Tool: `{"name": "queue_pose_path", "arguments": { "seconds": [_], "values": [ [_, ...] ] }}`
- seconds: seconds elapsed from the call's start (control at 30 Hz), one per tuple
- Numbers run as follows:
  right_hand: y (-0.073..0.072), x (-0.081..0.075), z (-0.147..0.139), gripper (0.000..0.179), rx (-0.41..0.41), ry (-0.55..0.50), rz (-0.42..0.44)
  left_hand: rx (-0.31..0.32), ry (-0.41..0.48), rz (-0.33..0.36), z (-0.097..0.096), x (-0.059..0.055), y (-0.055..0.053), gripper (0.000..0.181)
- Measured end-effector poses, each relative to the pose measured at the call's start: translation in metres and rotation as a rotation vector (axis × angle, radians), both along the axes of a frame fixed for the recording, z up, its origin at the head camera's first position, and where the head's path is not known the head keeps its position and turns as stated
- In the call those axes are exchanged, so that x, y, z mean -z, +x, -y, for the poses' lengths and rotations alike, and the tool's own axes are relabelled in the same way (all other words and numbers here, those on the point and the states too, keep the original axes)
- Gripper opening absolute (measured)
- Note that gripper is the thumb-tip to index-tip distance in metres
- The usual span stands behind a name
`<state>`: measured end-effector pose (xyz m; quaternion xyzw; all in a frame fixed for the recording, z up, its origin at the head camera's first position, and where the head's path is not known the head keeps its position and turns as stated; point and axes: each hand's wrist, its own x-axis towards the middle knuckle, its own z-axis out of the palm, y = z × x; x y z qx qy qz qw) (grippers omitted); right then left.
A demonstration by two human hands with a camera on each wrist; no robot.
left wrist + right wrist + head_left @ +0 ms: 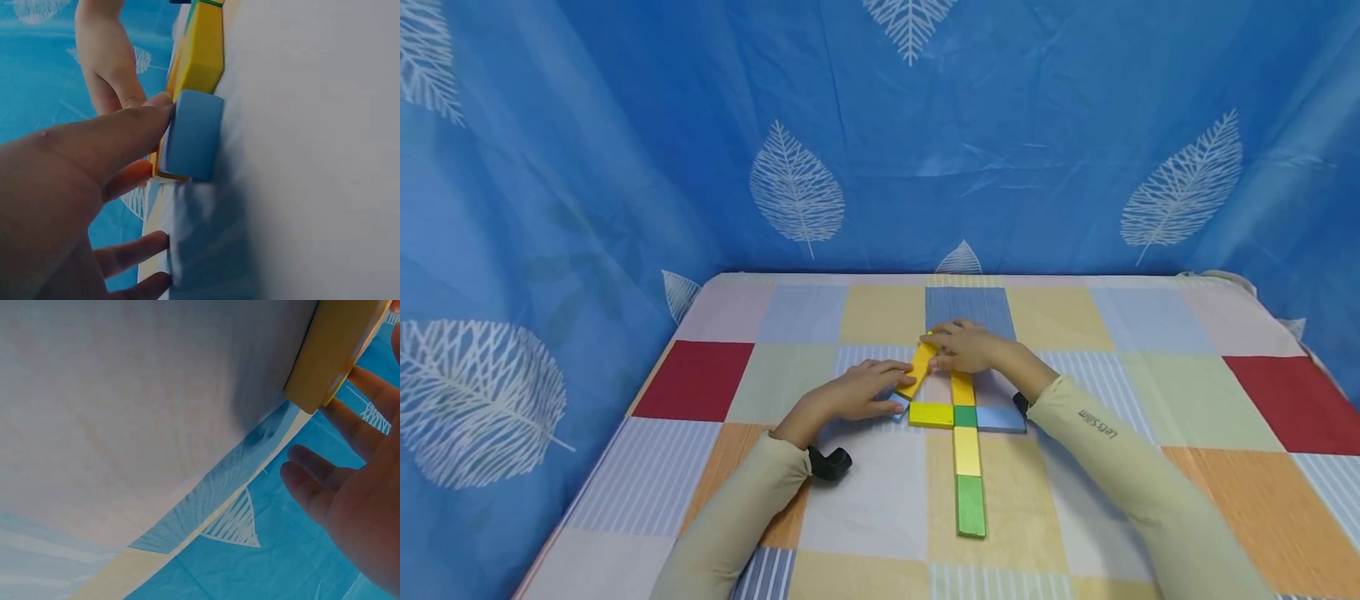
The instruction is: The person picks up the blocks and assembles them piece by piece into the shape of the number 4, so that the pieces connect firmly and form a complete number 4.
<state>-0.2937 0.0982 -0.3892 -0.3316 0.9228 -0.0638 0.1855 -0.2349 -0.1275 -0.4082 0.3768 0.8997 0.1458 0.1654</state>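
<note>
Flat coloured wooden blocks lie as a cross on the patchwork cloth. My left hand (857,390) holds a blue block (195,134) just left of the cross, its thumb at the block's top edge. Its index finger is at a slanting orange-yellow block (917,371), and the other fingers are spread. My right hand (972,347) holds the far part of that block, thumb on the near side and fingertips at the far end. In the right wrist view, two fingers of the right hand (369,462) reach a yellow edge. The left hand hides most of the blue block.
The cross has a green centre block (966,416), a yellow block (931,415) left, a light blue block (1002,420) right and an orange block (962,388) beyond. Nearer lie a pale yellow block (967,457) and a green block (971,506). A blue curtain (985,175) hangs behind.
</note>
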Motion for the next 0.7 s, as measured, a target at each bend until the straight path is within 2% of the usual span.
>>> {"name": "queue_pose_path", "arguments": {
  "seconds": [0.23,0.37,0.43,0.5,0.7],
  "values": [
    [-0.003,0.002,-0.001,0.057,0.026,-0.020,0.010,-0.027,-0.047,0.041,-0.012,-0.006,-0.010,0.047],
    [-0.006,-0.002,-0.009,0.064,0.069,-0.087,0.020,-0.013,-0.094,0.011,-0.018,-0.011,-0.017,0.047],
    [-0.007,-0.008,-0.013,0.067,0.094,-0.129,0.007,-0.031,-0.088,-0.004,-0.018,-0.015,-0.018,0.049],
    [-0.008,-0.015,-0.018,0.070,0.121,-0.151,-0.025,-0.075,-0.075,-0.043,-0.015,-0.020,-0.019,0.052],
    [-0.003,-0.035,-0.040,0.081,0.239,-0.219,-0.115,-0.277,0.001,-0.201,0.006,-0.033,-0.015,0.066]
  ]
}}
